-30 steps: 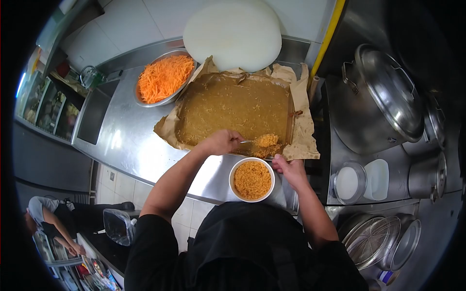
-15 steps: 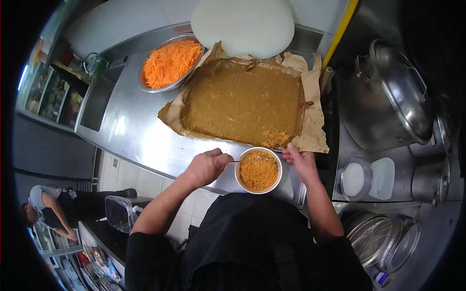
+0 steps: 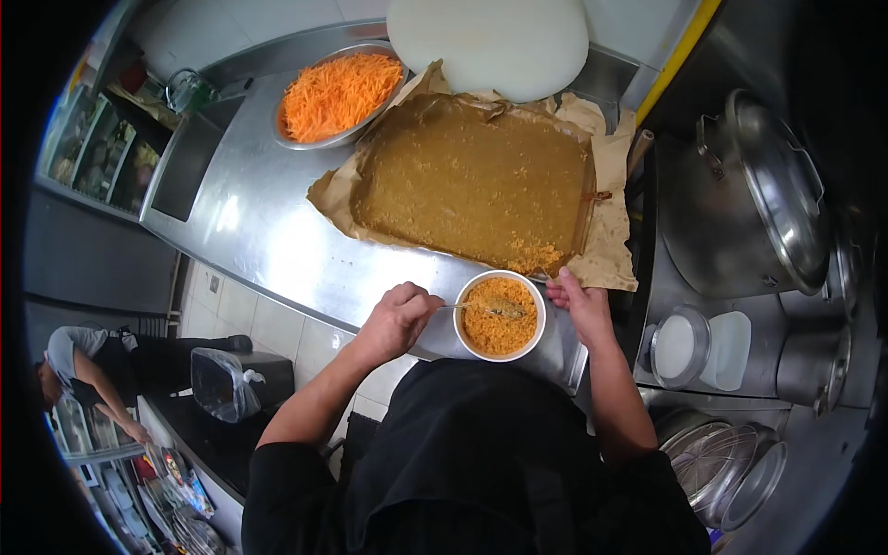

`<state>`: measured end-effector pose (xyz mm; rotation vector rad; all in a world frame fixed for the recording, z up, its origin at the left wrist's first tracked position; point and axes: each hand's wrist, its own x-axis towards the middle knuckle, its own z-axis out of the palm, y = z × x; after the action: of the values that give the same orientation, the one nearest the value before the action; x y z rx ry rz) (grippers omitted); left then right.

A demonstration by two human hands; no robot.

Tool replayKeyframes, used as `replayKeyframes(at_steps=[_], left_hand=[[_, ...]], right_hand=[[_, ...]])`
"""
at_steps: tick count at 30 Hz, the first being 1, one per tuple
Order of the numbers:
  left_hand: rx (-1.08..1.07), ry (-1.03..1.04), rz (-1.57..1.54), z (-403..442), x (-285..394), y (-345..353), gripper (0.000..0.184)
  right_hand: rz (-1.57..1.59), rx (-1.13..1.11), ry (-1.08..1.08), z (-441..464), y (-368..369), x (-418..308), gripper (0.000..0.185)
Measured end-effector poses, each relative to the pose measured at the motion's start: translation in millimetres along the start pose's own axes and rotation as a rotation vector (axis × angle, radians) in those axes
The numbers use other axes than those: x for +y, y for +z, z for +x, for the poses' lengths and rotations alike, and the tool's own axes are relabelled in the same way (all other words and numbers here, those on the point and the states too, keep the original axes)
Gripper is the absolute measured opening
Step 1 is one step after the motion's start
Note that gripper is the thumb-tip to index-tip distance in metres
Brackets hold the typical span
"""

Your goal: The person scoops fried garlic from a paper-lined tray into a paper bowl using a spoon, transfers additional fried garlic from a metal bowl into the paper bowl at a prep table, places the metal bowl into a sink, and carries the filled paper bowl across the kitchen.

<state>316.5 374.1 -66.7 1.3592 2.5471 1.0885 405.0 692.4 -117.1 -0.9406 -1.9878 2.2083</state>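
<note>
A spoon [image 3: 460,305] is pinched by its handle in my left hand [image 3: 400,319], whose fingers are closed. Its crumb-coated head rests over the orange-brown crumbs [image 3: 495,338] in a round white bowl [image 3: 460,326]. The bowl stands at the counter's front edge, just below the paper-lined tray. To the right of the bowl, my right hand [image 3: 581,305] is closed on the near right corner of the tray [image 3: 462,185], thumb on top. A thin brown layer covers the tray's base, with loose crumbs [image 3: 536,256] gathered near that corner. Crumpled brown paper [image 3: 610,213] sticks out around it.
A metal bowl of shredded carrot [image 3: 342,97] and a white board [image 3: 490,46] are behind the tray. On the right stand a large lidded pot [image 3: 740,203], tubs and strainers [image 3: 717,462]. At lower left are a bin [image 3: 240,384] and another person [image 3: 83,365].
The spoon's head now shows, coated with crumbs, atop the bowl's contents. My right hand stays at the tray corner. The view has shifted slightly; the other person's arm reaches lower.
</note>
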Motion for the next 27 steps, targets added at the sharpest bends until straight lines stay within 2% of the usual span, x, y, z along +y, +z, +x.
replayKeyframes(at_steps=[4,7,8,11,14,17,20,23,27], left_hand=[[-0.067,0.005,0.075,0,-9,0,0.017],[0.043,-0.006,0.064,20,-4,-5,0.022],[0.054,-0.006,0.17,33,-3,-7,0.021],[-0.083,-0.11,0.367,77,-11,-5,0.02],[-0.142,-0.136,0.403,118,-32,21,0.022],[-0.225,-0.105,0.415,151,-43,46,0.026],[-0.33,-0.067,0.265,162,-42,58,0.03],[-0.22,0.246,0.178,151,-77,62,0.028],[-0.309,0.139,0.199,142,-81,23,0.025]], right_hand=[[0.001,-0.013,0.002,1,0,-2,0.039],[0.009,0.011,0.008,1,1,-2,0.035],[0.011,0.017,0.012,1,1,-2,0.033],[0.034,0.026,-0.015,5,1,8,0.027],[0.036,0.048,0.007,6,2,5,0.024],[0.024,0.091,-0.003,7,0,10,0.027],[0.013,0.144,0.025,10,-3,7,0.027],[-0.018,0.157,0.049,14,-7,7,0.027],[-0.003,0.164,0.071,15,-9,6,0.026]])
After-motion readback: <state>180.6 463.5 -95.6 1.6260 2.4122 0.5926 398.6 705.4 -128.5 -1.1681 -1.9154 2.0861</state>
